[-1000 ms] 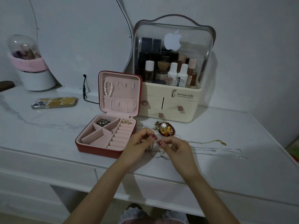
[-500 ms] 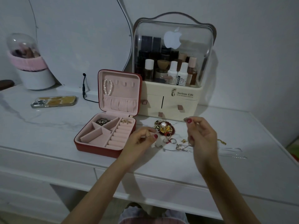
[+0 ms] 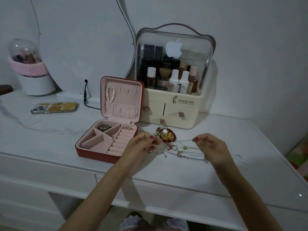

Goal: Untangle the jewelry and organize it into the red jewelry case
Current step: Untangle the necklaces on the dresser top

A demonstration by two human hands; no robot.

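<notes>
The red jewelry case (image 3: 93, 153) stands open on the white table, its pink lid upright with a pearl bracelet (image 3: 110, 94) hanging inside. Dark jewelry (image 3: 104, 127) and a gold piece (image 3: 128, 128) lie in its back compartments. To its right is a pile of jewelry (image 3: 165, 135) with a pearl, red beads and gold parts. Thin silver chains (image 3: 188, 151) spread on the table between my hands. My left hand (image 3: 140, 147) pinches one end of a thin chain beside the pile. My right hand (image 3: 211, 150) pinches the other end, raised above the chains.
A cream cosmetics organizer (image 3: 173, 110) with a clear cover stands behind the pile. A phone (image 3: 54, 107) lies at the left, and a black cable (image 3: 85, 97) runs behind the case. A domed pink-and-white holder (image 3: 30, 69) is at the far left. The table's front edge (image 3: 150, 179) is near.
My hands were close together over the chains; my right hand moved right, stretching a thin chain between them. My left hand stayed near the case.
</notes>
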